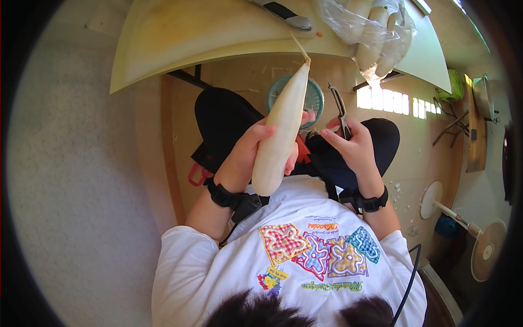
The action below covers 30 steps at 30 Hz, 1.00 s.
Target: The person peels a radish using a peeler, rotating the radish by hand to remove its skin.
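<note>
A long white daikon radish (pixel 282 128) lies in my left hand (pixel 251 139), whose thumb rests on top while the fingers wrap round the far side. The root's thin tapered tip points up towards the table, and its thick end sits near my lap. My right hand (pixel 355 146) is closed round the handle of a peeler (pixel 339 103). The peeler points away from me, to the right of the radish and apart from it. Below the radish, partly hidden by it, a teal basket (pixel 315 98) stands on the floor between my knees.
On the pale table (pixel 163 60) ahead lies a black-and-grey object (pixel 289 16), with a small orange scrap (pixel 319 34) close by. A clear plastic bag (pixel 376 38) of white radishes hangs over the table edge. Fans (pixel 486 249) stand at right; pale scraps dot the floor.
</note>
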Available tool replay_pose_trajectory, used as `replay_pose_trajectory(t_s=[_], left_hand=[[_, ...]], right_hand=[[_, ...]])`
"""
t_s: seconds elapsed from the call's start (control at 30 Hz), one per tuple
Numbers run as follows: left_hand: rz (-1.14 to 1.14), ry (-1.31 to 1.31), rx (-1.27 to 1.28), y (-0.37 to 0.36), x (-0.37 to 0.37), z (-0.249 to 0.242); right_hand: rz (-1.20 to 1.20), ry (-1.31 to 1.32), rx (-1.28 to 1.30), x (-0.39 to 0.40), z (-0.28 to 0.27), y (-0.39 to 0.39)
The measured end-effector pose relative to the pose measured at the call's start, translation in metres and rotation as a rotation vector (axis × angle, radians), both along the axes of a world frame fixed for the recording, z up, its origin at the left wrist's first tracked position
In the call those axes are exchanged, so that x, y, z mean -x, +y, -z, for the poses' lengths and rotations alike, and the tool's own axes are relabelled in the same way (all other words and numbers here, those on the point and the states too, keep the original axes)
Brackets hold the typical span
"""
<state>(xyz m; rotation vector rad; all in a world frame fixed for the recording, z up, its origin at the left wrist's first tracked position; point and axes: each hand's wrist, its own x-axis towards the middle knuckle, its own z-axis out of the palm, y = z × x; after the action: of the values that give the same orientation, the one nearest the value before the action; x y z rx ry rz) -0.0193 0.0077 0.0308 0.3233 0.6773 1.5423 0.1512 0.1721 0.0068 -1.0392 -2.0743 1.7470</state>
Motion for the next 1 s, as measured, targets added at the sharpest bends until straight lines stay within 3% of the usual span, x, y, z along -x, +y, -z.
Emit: replay_pose_trajectory(t_s=[0.1,0.57,0.73,0.83,0.87,0.93,1.0], left_hand=[[-0.007,-0.022,-0.007,-0.001,-0.004,-0.003],[-0.011,0.080,0.036,-0.004,-0.001,-0.003],[0.015,-0.074,0.032,0.001,0.000,0.012],[0.047,-0.226,0.038,0.000,-0.001,0.013],[-0.008,-0.172,0.059,0.002,-0.004,0.011],[-0.061,-0.118,0.079,0.001,-0.008,0.000],[-0.086,-0.054,0.102,-0.001,-0.008,-0.011]], right_hand=[[0.000,0.013,0.208,0.015,-0.013,-0.005],[0.049,-0.004,0.176,0.015,-0.001,0.019],[-0.022,-0.241,-0.101,0.023,0.005,0.030],[0.066,-0.037,-0.275,0.025,0.019,0.023],[0.063,-0.034,-0.276,0.023,0.015,0.022],[0.060,-0.120,-0.032,0.016,0.002,0.018],[0.043,-0.060,0.035,0.003,0.004,0.018]])
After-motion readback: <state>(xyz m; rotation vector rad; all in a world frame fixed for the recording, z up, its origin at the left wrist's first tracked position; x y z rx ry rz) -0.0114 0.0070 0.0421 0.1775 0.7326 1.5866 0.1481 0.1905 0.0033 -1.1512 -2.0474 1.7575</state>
